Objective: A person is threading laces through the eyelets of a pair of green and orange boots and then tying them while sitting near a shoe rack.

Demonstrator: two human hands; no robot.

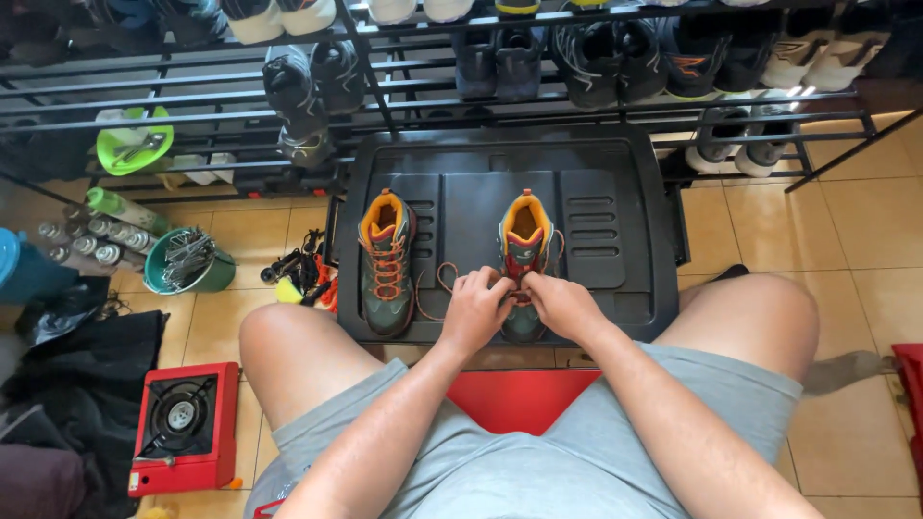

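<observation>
Lacing seen from the head camera: left hand and right hand meeting over the tongue of the right-hand boot, fingers curled shut and pinching the orange lace. Best done by keeping both ends taut and level, pulling evenly from each side so the crossings sit flat against the tongue, and drawing the slack loop at the left of the boot through before snugging anything down. Worth steadying the boot against the black tray so as not to let it skid toward the knees.

Looking at the boot itself: dark grey-green upper, orange collar and lining, red tongue, toe pointing toward the wearer of the camera, standing upright on the tray's flat middle panel. Matching left-hand boot standing just beside, apart from both hands, orange laces already crossed up its front. Beyond the tray, a black shoe rack with several pairs; off to the left, a red camping stove on the tiled floor.
</observation>
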